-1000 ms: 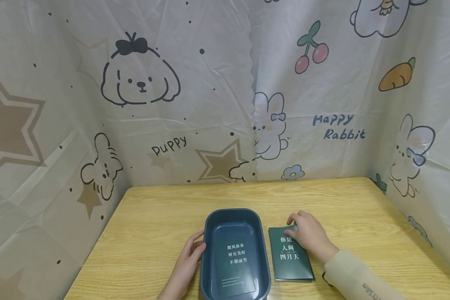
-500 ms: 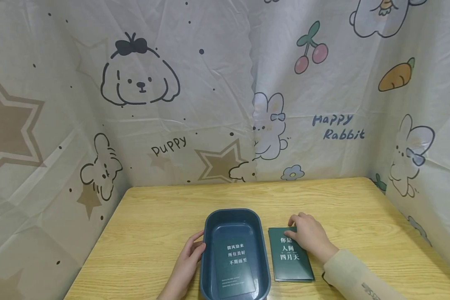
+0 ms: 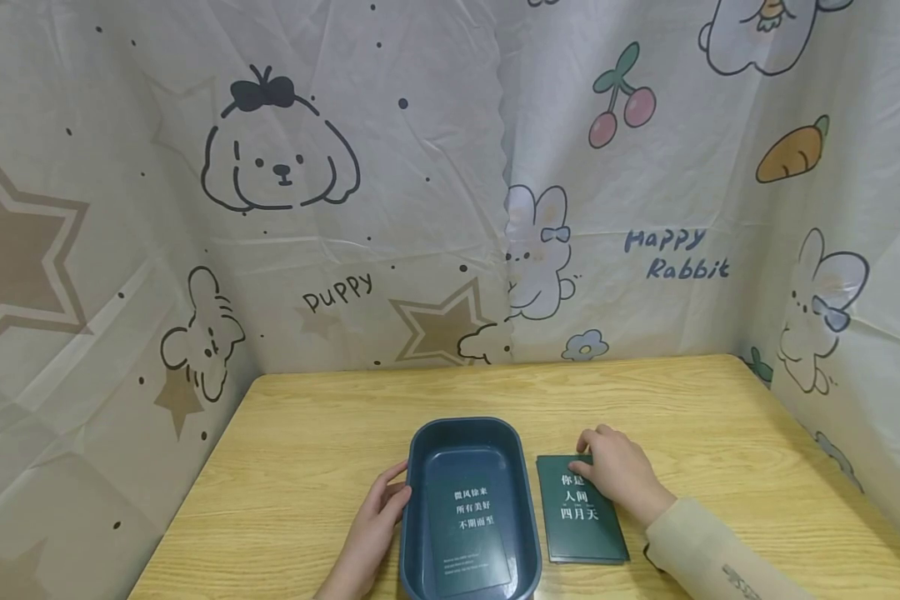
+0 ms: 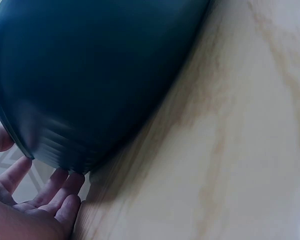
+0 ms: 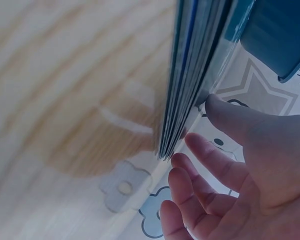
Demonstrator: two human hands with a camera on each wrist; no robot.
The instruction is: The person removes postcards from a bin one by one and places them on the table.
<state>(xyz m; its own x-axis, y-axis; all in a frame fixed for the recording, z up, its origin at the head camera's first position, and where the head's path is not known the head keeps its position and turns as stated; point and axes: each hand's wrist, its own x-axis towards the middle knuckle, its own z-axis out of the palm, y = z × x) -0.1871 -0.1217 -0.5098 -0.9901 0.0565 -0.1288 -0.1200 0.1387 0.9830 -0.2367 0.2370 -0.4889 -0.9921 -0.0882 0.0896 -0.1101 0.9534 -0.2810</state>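
A dark blue rounded tub [image 3: 468, 429] stands on the table, with a green booklet [image 3: 468, 542] bearing white writing lying inside it. My left hand [image 3: 371, 521] rests against the tub's left side; the left wrist view shows fingertips [image 4: 72, 182] on its outer wall below the rim. Right of the tub lies a stack of green booklets [image 3: 588, 533], their layered edges showing in the right wrist view. At the stack's far edge, my right hand [image 3: 621, 467] has its thumb [image 5: 222, 112] on the top cover and its index finger [image 5: 202, 150] at the edge, pinching it.
The wood-patterned table [image 3: 307, 417] extends behind and to both sides of the tub. A pale curtain [image 3: 420, 208] with cartoon prints hangs behind the table and along its left and right sides.
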